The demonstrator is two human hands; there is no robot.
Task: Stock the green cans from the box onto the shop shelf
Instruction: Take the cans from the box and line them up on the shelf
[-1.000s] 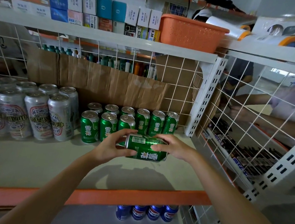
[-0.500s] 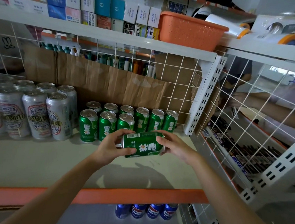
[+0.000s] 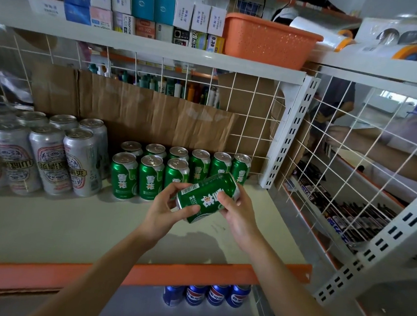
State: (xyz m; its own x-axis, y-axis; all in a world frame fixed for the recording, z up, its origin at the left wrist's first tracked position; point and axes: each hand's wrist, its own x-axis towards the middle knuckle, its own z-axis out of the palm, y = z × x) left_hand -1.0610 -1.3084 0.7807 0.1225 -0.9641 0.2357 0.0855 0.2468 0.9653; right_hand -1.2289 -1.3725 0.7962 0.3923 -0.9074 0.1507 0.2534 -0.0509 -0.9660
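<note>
Head view, centre frame: I've got my left hand (image 3: 164, 209) and right hand (image 3: 239, 216) both curled round a tilted green can (image 3: 208, 197), just in front of the shelved green cans (image 3: 151, 175).

Ten green cans in all: nine standing cans (image 3: 124, 176) at the back of the shelf (image 3: 72, 222), six in the rear row and three in front of them towards the left, plus one held can (image 3: 206, 197) gripped by two hands, the left hand (image 3: 166, 205) and the right hand (image 3: 239, 216). Six silver cans (image 3: 49, 156) count clearly at the shelf's left, three by three; more at the left edge are too blurred to count. Four blue cans (image 3: 195, 295) stand on the shelf below. One orange basket (image 3: 266, 40) sits above.
</note>
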